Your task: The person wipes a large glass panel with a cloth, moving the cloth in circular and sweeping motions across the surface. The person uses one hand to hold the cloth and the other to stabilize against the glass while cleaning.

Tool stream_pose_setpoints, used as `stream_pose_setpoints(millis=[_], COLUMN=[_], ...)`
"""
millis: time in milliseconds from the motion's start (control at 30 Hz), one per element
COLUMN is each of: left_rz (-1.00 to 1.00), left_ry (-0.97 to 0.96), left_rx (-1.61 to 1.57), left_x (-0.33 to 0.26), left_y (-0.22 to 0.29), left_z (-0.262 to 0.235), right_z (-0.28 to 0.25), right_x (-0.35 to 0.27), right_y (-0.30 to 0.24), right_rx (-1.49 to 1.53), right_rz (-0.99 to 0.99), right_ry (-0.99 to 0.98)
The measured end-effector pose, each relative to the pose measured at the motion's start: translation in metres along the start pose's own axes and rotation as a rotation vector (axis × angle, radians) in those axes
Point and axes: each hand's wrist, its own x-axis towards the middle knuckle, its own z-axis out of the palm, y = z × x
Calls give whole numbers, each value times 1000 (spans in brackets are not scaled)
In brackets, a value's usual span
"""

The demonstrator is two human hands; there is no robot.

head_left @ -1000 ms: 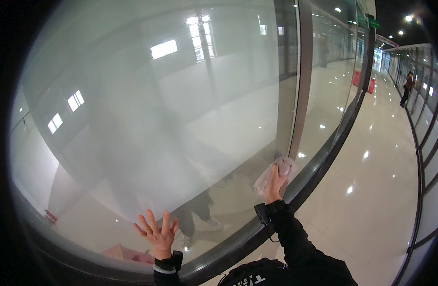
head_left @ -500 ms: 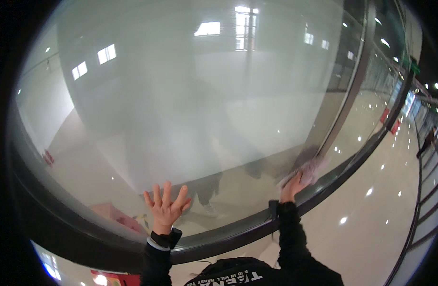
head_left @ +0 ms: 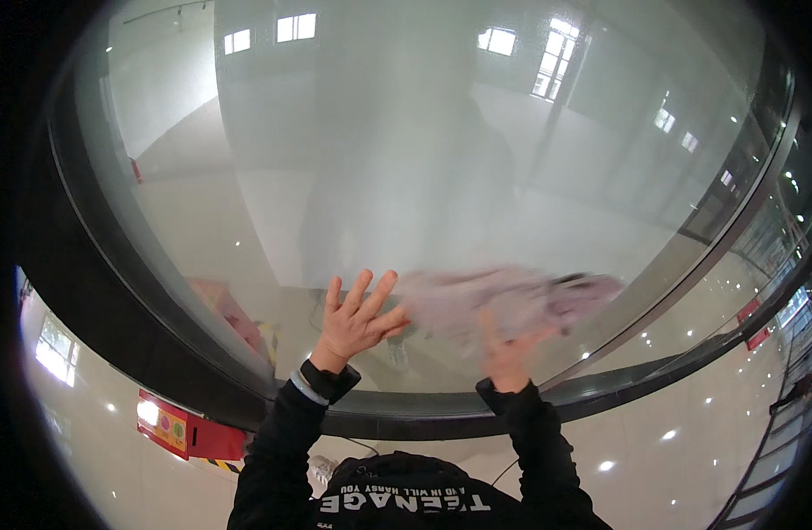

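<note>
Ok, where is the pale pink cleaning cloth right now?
In the head view, the pale pink cleaning cloth is blurred against the large glass pane, lower centre-right, under the right hand, just right of the spread left hand.

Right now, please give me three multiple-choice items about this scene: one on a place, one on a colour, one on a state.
1. Where is the left hand?
A. flat on the glass pane
B. on the floor
C. in a pocket

2. What colour is the cloth?
A. dark green
B. pale pink
C. black

3. How does the right hand look?
A. sharp and resting
B. blurred, in motion with the cloth
C. out of view

Answers: 1 A, its spread fingers lie against the pane. 2 B, the cloth shows pale pink on the glass. 3 B, hand and cloth are smeared sideways.
</note>
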Motion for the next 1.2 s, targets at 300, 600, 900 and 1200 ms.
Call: stream_pose_setpoints(millis=[300,600,900,1200], left_rz=[-70,-56,-611,-1017], left_ry=[-71,-266,-474,-326], left_rx=[35,-145,-15,-161], left_x=[7,-8,-111,-152], left_y=[6,-10,-52,-77], left_z=[-6,-26,-106,-148], right_z=[-43,37,24,151], right_x=[-25,72,8,41], right_y=[19,-61,-58,-171], right_rx=[94,-261,257,-151], right_rz=[456,-257,-99,-448], right_ry=[-694,-34,-827,-191])
